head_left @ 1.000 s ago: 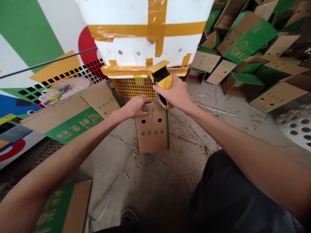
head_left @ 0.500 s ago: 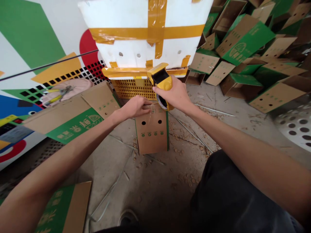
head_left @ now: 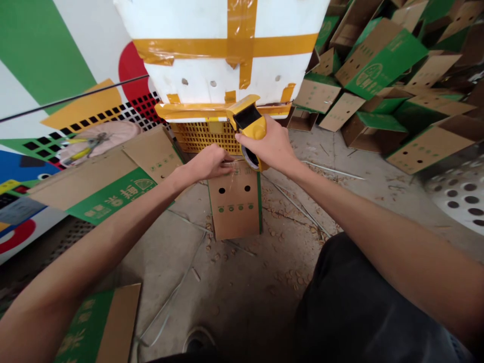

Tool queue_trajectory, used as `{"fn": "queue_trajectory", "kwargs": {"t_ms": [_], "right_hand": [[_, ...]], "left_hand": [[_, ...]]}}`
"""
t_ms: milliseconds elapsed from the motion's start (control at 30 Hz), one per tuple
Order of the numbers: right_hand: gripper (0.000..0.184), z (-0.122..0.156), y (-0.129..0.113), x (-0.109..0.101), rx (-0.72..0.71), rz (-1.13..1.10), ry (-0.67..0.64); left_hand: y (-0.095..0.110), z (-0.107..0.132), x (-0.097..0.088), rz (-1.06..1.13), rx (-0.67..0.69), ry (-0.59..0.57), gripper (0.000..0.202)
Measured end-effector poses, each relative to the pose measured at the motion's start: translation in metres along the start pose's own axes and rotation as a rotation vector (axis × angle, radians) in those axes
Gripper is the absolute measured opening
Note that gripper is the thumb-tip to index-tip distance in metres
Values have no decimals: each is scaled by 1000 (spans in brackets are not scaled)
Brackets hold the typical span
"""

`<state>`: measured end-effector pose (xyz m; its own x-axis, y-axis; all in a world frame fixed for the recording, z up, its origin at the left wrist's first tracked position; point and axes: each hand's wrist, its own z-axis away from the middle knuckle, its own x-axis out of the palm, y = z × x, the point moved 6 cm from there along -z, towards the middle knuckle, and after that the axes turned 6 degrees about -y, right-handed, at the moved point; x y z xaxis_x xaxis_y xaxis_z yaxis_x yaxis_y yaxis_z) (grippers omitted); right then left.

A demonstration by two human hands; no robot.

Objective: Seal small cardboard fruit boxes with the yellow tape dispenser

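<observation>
My right hand [head_left: 269, 144] grips a yellow tape dispenser [head_left: 246, 120] with a roll of clear tape [head_left: 250, 156] at its lower end. The dispenser sits at the top edge of an upright cardboard box with green trim [head_left: 235, 212]. My left hand [head_left: 207, 164] lies flat on that edge, its fingertips beside a strip of clear tape [head_left: 233, 169]. The box's top is hidden behind my hands. Two round holes show on its face.
Behind the box stands a yellow plastic crate [head_left: 202, 137] under a white foam box [head_left: 227, 60] bound with yellow tape. Flattened cartons [head_left: 111, 189] lie left, and a heap of cartons [head_left: 378, 85] lies right. Debris and thin strips litter the concrete floor [head_left: 242, 297].
The view has shifted slightly. My left hand has slid a little left along the box's top edge. The dispenser stays in my right hand at nearly the same spot.
</observation>
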<state>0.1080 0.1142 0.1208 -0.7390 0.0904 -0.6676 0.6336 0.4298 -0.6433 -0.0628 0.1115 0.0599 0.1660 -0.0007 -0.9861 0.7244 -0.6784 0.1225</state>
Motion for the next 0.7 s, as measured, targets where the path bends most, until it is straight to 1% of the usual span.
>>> {"fn": "queue_trajectory", "kwargs": {"t_ms": [100,233,433,567,700], "right_hand": [[49,-1,0,0,-4,0,6],[49,-1,1,0,3,-3,9],[48,0,0,1,5,0,6],[45,1,0,0,0,-7,7],[44,2,-1,-1,-12,-16,6]], "left_hand": [[1,-1,-2,-58,-11,-33,19],[3,-1,-6,-7,12,-42,16],[2,-1,-7,3,72,-75,24],[1,-2,-8,20,81,-46,29],[3,-1,-9,16,130,-9,32]]}}
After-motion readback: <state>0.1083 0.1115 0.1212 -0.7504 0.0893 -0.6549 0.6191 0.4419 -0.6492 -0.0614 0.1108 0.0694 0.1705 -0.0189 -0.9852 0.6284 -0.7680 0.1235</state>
